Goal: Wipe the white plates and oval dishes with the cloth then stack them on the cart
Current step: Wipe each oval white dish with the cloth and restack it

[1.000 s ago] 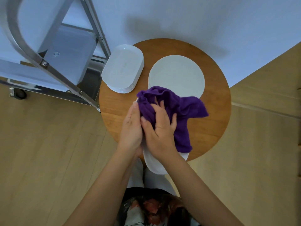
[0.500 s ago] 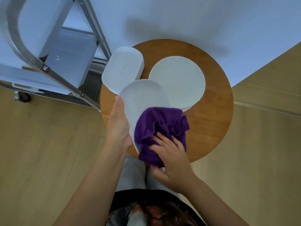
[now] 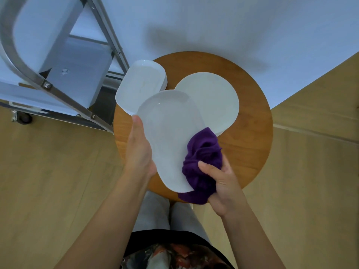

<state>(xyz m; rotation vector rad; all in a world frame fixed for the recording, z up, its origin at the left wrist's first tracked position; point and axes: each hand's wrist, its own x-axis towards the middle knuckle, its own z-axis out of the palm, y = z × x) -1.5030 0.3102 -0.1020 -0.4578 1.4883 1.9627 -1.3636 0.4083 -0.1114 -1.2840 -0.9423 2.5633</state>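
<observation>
A white oval dish (image 3: 171, 136) is lifted and tilted above the round wooden table (image 3: 250, 136). My left hand (image 3: 138, 150) grips its left rim. My right hand (image 3: 219, 181) holds a bunched purple cloth (image 3: 202, 160) against the dish's lower right edge. On the table behind lie a stack of white round plates (image 3: 211, 100) and a stack of white oval dishes (image 3: 138, 88). The metal cart (image 3: 73, 74) stands at the upper left.
The cart's slanted steel frame (image 3: 64, 96) and a castor (image 3: 24, 118) stand just left of the table. A pale wall rises behind the table. Wooden floor lies on both sides.
The cloth has slid from the dish's top down to its lower right edge, uncovering most of the dish. My right hand moved down and right with it; my left hand keeps the rim.
</observation>
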